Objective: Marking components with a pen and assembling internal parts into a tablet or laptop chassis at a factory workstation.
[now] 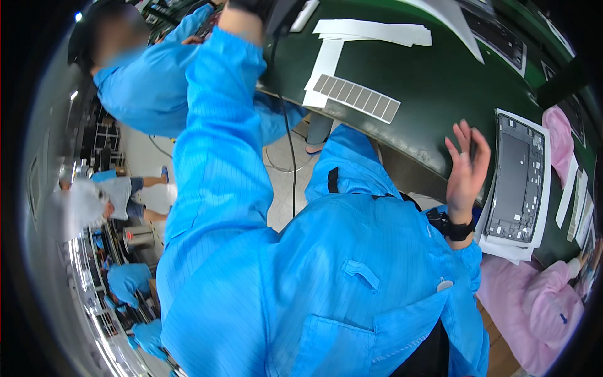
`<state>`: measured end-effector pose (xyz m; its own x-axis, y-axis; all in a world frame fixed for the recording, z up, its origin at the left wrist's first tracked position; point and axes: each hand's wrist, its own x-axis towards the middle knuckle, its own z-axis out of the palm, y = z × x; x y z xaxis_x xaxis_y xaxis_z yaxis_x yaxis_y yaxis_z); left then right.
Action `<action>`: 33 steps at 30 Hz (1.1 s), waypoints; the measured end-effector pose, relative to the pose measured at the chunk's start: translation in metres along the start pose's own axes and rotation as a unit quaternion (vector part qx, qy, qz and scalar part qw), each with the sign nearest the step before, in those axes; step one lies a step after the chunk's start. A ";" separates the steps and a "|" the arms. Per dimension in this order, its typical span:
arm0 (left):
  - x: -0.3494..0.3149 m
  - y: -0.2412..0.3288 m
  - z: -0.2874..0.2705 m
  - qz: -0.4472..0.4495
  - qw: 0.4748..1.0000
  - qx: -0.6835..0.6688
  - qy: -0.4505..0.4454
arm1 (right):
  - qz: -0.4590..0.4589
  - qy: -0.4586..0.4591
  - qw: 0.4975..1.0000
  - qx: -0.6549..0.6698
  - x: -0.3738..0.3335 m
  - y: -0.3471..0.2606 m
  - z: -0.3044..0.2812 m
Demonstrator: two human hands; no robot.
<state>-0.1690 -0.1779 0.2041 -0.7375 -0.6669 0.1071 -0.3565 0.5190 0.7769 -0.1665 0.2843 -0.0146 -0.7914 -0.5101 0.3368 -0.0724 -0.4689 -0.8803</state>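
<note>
My right hand (pixel 468 168) is raised beside the right part of the bench, fingers spread and nothing in them. A black band circles its wrist. Closest to it lies a dark flat panel (pixel 519 176) with small white patches along its border, resting on white sheets (pixel 507 249). My left arm (pixel 223 125) in its blue sleeve reaches up to the top edge, where the picture cuts off the hand beyond the wrist. A strip of grey rectangular stickers (pixel 356 98) on white backing lies near the bench's front edge, partly over a white paper strip (pixel 326 65).
The dark green bench (pixel 433 94) spans the top and right. More white strips (pixel 374 31) lie farther back. A black cable (pixel 290 132) hangs down to the floor. A co-worker in blue (pixel 147 81) sits at left, another in pink (pixel 531 301) at right. A pink cloth (pixel 557 141) lies beyond the panel.
</note>
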 end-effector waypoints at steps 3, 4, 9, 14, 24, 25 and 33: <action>-0.123 0.010 0.032 -0.082 0.944 -0.321 -0.014 | 0.098 0.046 0.974 0.197 0.015 -0.015 0.013; -0.163 0.005 0.047 -0.098 0.961 -0.259 0.025 | 0.113 0.043 0.960 0.251 0.015 -0.015 0.012; -0.219 -0.068 0.126 -0.139 0.922 -0.358 -0.054 | 0.059 0.024 0.942 0.329 0.011 -0.020 -0.021; -0.216 -0.104 0.183 -0.090 0.966 -0.241 -0.037 | 0.135 0.148 0.979 0.029 0.018 -0.041 -0.034; -0.220 -0.093 0.184 0.060 0.995 0.069 -0.048 | 0.096 0.110 0.889 -0.433 -0.008 -0.019 -0.032; -0.219 -0.097 0.183 0.085 0.995 0.042 -0.038 | 0.098 0.112 0.889 -0.434 -0.005 -0.024 -0.028; -0.206 -0.105 0.164 0.016 0.968 -0.167 -0.188 | 0.026 0.046 0.764 -0.643 0.013 -0.017 -0.023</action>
<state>-0.0730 -0.0074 -0.0012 -0.9242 -0.3788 -0.0490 -0.1698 0.2925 0.9411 -0.1892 0.3023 -0.0036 -0.8488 -0.4233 0.3167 -0.5287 0.6775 -0.5113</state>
